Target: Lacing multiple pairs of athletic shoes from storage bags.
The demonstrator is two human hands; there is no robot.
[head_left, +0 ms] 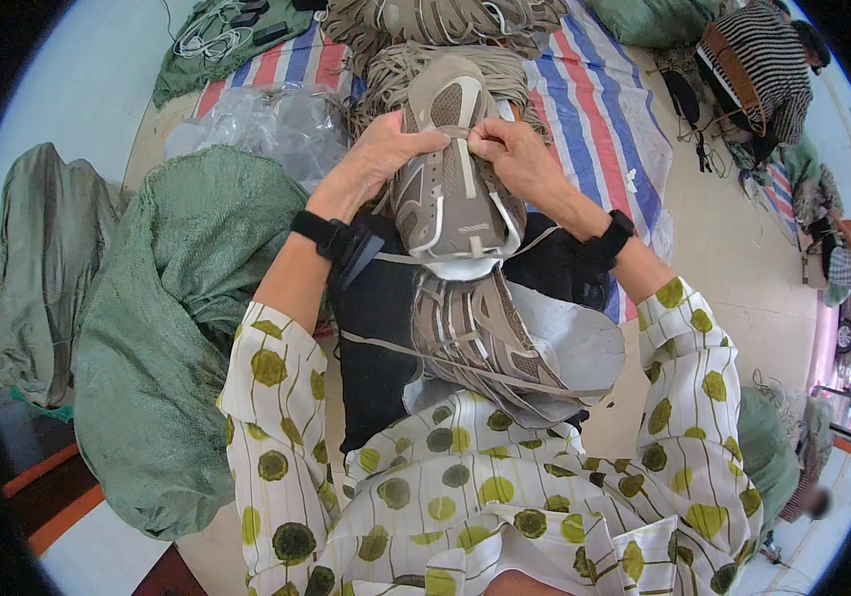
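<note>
Your shoe top (440, 214) is in front of you, its long way running near to far, toe pointing far. Your left hand (391, 141) grips its left side, thumb on top, fingers partly hidden. Your right hand (515, 154), curled closed, pinches the lace (458, 131). One striped sheet (594, 149) covers some pale floor (763, 328). Two big sacks (172, 328) stand left.

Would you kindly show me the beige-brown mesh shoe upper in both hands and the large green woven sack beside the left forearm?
Beige-brown mesh shoe upper (456, 192): head view, on its middle.
Large green woven sack (175, 333): head view, on its side.
</note>
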